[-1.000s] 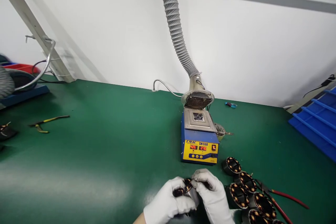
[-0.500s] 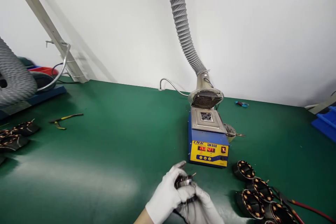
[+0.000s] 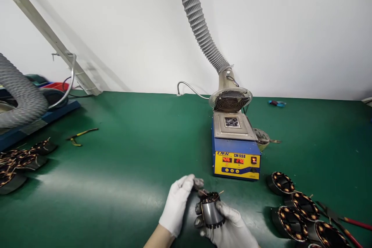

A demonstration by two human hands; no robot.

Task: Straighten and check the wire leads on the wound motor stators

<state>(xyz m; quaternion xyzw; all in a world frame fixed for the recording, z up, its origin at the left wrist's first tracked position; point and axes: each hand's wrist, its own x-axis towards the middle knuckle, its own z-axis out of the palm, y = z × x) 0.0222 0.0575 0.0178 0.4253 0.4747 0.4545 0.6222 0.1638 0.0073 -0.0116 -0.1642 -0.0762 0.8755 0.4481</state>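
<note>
White wall (image 3: 130, 35) rises behind your green table (image 3: 139, 151), with a slanted post (image 3: 49, 35) at the left. From your head camera, the stator (image 3: 212, 213) is low in the middle, in front of the solder pot (image 3: 236, 159), its toothed lower edge showing and one thin lead poking out at its upper right. Your right hand (image 3: 234, 224), gloved in white, grips it, the thumb on the near right side and the darkened fingertips around the left. Your left hand (image 3: 178, 201), also gloved, has its fingers drawn together just by the stator's upper left edge; you cannot tell whether they pinch a lead.

Red digits glow on the pot's yellow front, and a grey hose (image 3: 197, 19) drops to the round hood (image 3: 231, 100) at its back. To the pot's right is a cup (image 3: 262, 137). Nearer you on that side, other stators (image 3: 280, 183) stand grouped, with red-handled pliers (image 3: 333, 215) just beside them. Far to your left lies another cluster of stators (image 3: 30, 161), and near it, a yellow-handled tool (image 3: 83, 134).
</note>
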